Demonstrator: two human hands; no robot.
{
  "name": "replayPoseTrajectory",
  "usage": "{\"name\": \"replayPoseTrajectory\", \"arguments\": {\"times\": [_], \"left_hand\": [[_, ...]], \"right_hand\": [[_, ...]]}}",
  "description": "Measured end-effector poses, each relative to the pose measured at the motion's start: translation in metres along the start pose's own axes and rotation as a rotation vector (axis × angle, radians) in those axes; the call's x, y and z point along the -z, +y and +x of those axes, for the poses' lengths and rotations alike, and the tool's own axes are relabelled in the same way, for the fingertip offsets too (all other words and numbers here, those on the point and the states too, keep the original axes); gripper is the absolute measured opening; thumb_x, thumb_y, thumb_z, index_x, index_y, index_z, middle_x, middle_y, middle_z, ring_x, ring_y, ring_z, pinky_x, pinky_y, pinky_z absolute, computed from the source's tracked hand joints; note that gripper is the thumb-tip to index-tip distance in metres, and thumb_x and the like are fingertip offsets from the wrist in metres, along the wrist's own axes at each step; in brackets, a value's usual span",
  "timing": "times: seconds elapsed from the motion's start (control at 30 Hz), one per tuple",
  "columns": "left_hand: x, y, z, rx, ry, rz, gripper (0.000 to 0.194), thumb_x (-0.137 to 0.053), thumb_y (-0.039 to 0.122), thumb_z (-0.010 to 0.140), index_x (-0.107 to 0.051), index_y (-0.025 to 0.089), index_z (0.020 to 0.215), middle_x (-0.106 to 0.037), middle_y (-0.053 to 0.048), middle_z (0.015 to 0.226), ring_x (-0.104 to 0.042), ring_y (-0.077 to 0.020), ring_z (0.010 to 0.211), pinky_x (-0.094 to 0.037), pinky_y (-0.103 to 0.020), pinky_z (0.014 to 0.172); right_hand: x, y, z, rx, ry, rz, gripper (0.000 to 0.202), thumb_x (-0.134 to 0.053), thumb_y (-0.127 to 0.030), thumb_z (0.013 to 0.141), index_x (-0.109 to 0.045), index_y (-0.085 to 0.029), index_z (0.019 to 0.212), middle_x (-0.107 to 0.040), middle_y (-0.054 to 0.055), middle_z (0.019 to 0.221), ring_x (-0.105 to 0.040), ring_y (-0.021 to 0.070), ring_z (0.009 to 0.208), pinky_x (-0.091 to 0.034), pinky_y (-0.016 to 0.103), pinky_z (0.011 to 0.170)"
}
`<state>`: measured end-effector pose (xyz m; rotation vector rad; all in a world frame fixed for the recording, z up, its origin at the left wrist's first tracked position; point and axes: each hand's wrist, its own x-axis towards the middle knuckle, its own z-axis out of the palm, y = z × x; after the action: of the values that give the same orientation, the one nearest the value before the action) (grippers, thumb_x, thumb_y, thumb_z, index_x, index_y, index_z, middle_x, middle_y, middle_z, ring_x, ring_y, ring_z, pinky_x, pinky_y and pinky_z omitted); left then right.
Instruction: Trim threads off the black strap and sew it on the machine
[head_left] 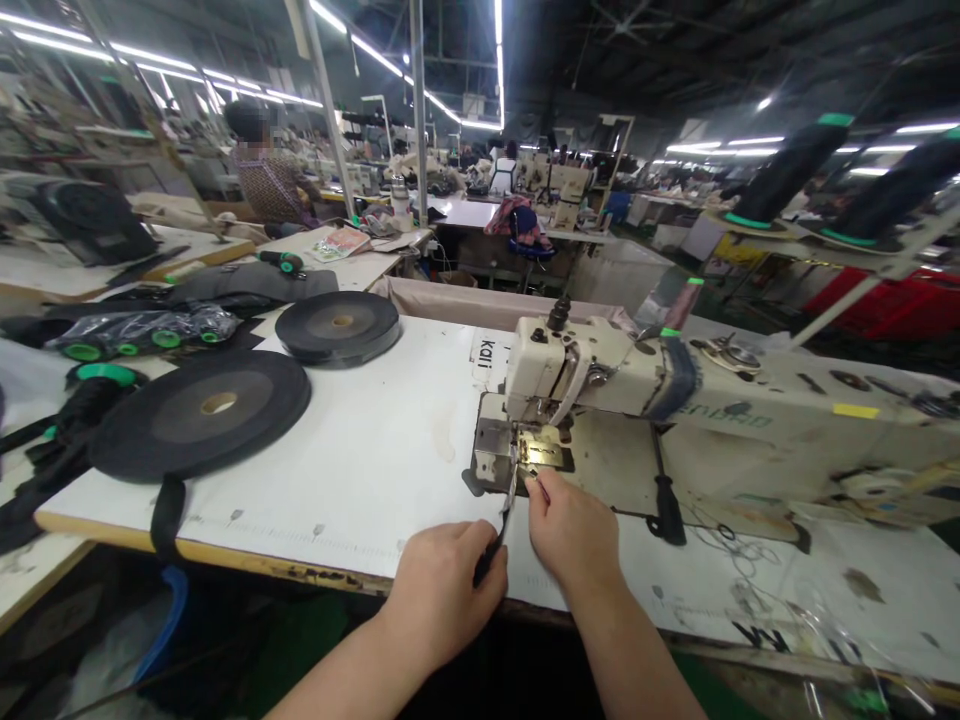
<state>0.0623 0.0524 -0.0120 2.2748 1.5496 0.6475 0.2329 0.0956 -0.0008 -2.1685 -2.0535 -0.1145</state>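
Observation:
My left hand [448, 582] is closed round a narrow dark strip [505, 520] at the front edge of the sewing table. The strip rises from my fingers towards the needle area and looks paler near its top end. My right hand [576, 530] is just right of the strip, thumb and forefinger pinched together close to the brass-coloured plate [544, 453]. What those fingertips hold is too small to tell. Over them stands the cream sewing machine [600, 365], its needle and presser foot just beyond my fingertips.
Two black tape rolls [202, 415] lie on the white tabletop [360, 440] at left, one trailing a tail over the edge. A black-handled screwdriver [666, 510] leans against the machine. Loose thread [739, 550] lies at right. Thread cones [787, 175] stand above. A person [274, 185] sits farther back.

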Motion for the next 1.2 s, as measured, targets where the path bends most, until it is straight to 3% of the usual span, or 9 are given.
{"name": "replayPoseTrajectory", "arguments": {"times": [0.2, 0.6, 0.8, 1.0, 1.2], "left_hand": [[-0.003, -0.003, -0.001, -0.025, 0.018, -0.025, 0.016, -0.049, 0.026, 0.092, -0.052, 0.022, 0.077, -0.062, 0.001, 0.070, -0.060, -0.0183, 0.065, -0.030, -0.034, 0.061], [0.001, -0.007, 0.000, -0.043, -0.073, -0.024, 0.019, -0.046, 0.024, 0.094, -0.051, 0.023, 0.076, -0.063, 0.000, 0.073, -0.061, -0.0190, 0.069, -0.033, -0.035, 0.062], [0.000, -0.009, 0.000, -0.062, -0.085, -0.014, 0.017, -0.046, 0.025, 0.094, -0.054, 0.023, 0.079, -0.064, 0.001, 0.075, -0.062, -0.0201, 0.070, -0.034, -0.036, 0.062], [0.001, -0.011, -0.001, -0.085, -0.059, -0.049, 0.015, -0.047, 0.023, 0.093, -0.054, 0.023, 0.079, -0.063, 0.001, 0.074, -0.061, -0.0204, 0.070, -0.036, -0.036, 0.062], [0.001, -0.015, -0.003, -0.103, -0.054, -0.083, 0.013, -0.048, 0.023, 0.092, -0.053, 0.023, 0.080, -0.062, 0.000, 0.075, -0.061, -0.0203, 0.070, -0.037, -0.037, 0.062]], "right_hand": [[-0.004, -0.004, 0.004, -0.009, 0.039, -0.033, 0.024, -0.050, -0.031, 0.100, -0.064, -0.021, 0.084, -0.070, 0.003, 0.074, -0.067, 0.0197, 0.073, -0.022, 0.033, 0.059], [0.003, -0.003, -0.002, -0.040, -0.031, -0.008, 0.026, -0.048, -0.034, 0.102, -0.064, -0.022, 0.084, -0.071, 0.002, 0.076, -0.066, 0.0173, 0.073, -0.024, 0.031, 0.059], [0.016, -0.006, -0.002, -0.116, -0.016, -0.019, 0.023, -0.051, -0.036, 0.100, -0.065, -0.024, 0.086, -0.072, 0.001, 0.078, -0.067, 0.0175, 0.074, -0.025, 0.031, 0.059], [0.030, -0.021, 0.015, -0.114, -0.083, -0.141, 0.024, -0.049, -0.038, 0.101, -0.066, -0.022, 0.093, -0.073, 0.004, 0.082, -0.070, 0.0222, 0.080, -0.032, 0.031, 0.061], [0.028, -0.034, 0.031, -0.075, -0.106, -0.229, 0.029, -0.047, -0.038, 0.101, -0.068, -0.020, 0.092, -0.074, 0.009, 0.082, -0.072, 0.0254, 0.081, -0.042, 0.030, 0.064]]}}
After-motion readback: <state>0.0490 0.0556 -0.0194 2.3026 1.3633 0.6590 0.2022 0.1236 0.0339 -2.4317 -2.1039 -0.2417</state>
